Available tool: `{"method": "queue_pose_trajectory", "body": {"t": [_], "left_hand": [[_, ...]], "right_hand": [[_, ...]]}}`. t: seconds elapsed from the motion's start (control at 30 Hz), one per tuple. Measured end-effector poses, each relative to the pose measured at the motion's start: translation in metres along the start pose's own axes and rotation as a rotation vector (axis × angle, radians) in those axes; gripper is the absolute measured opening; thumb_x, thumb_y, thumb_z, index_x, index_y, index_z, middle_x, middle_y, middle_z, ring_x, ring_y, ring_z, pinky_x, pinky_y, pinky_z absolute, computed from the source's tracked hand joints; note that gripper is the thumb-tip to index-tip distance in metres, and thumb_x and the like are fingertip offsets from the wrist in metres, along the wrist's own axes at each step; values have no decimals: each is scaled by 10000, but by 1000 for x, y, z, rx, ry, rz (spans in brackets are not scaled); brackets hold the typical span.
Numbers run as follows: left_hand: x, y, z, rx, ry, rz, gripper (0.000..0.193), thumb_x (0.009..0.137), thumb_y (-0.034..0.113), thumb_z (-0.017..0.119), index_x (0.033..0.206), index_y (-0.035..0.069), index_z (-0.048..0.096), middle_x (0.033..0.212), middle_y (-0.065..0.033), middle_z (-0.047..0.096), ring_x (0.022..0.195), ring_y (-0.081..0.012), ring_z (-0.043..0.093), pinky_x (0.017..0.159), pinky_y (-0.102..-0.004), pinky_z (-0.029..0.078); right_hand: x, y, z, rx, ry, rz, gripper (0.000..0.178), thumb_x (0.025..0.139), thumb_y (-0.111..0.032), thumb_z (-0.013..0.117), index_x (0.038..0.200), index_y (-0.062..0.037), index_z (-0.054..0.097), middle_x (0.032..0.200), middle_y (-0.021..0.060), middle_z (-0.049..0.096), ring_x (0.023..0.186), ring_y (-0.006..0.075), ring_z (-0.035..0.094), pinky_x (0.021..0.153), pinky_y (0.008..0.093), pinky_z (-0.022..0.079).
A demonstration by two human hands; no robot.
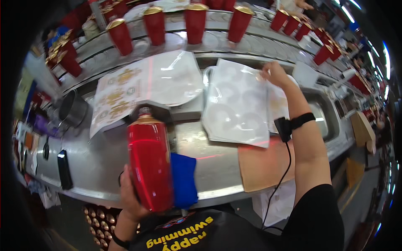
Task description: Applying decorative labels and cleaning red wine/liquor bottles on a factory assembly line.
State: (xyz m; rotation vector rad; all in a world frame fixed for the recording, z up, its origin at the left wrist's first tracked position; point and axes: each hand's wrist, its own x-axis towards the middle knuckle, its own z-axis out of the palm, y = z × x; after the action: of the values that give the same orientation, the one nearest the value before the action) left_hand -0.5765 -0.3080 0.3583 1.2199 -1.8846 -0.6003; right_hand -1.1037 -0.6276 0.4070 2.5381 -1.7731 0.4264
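Observation:
A glossy red bottle (150, 163) with a gold shoulder and a threaded neck leans in my left hand (130, 194), whose fingers wrap round its lower left side. Beside the bottle a blue cloth (184, 180) hangs over the counter's front edge. My right hand (276, 75) is stretched out to the far right, fingertips pinched together at the edge of a stack of white glossy sheets (238, 104). Whatever lies between those fingertips is too small to make out. Under the hand, part of a sheet with gold print (277, 100) shows.
Gold-printed decal sheets (121, 94) lie at the left, near a metal pot (72, 108). A tan board (266, 167) lies at the right, with a sink (322, 117) past it. Red, gold-topped vessels (196, 25) stand on a conveyor behind. A black object (64, 169) lies at left.

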Motion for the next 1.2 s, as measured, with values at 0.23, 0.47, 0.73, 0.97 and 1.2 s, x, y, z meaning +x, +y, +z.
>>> {"method": "queue_pose_trajectory", "body": {"t": [0.23,0.47,0.73,0.97,1.2], "left_hand": [[10,10,-16,267,-60,112,1080,664,417,825,1471,-88,316,1337,-280,512,1272,-470,437,1085,-512,332],[25,29,-34,405,17,235,959,676,487,799,1407,-41,472,1271,-242,576,1264,-410,442,1018,-554,348],[30,37,-40,473,20,276,930,686,495,792,1391,-31,493,1240,-233,588,1272,-417,437,1024,-567,346],[44,19,-60,-247,24,173,779,789,417,775,1397,12,505,1405,-294,447,1307,-449,429,1109,-492,316],[63,18,-39,40,119,240,573,883,273,698,1402,81,546,1414,-321,436,1255,-451,484,1064,-459,387]], "right_hand": [[-22,-48,11,-118,194,99,164,803,-108,718,790,14,609,1120,185,586,996,369,582,829,448,492],[-57,-228,-81,384,191,-136,173,866,-99,692,811,-7,556,1158,132,561,1018,265,561,874,340,441],[-88,-369,-89,852,48,-405,132,849,-81,726,845,-22,608,1164,164,566,1012,296,586,844,354,468],[-76,-399,-18,661,171,-301,171,826,-124,743,835,-23,605,1105,190,549,1059,362,547,886,427,457],[-73,-402,-18,676,336,-181,106,828,-49,718,884,-19,633,1099,179,556,1025,356,562,861,412,469]]}}
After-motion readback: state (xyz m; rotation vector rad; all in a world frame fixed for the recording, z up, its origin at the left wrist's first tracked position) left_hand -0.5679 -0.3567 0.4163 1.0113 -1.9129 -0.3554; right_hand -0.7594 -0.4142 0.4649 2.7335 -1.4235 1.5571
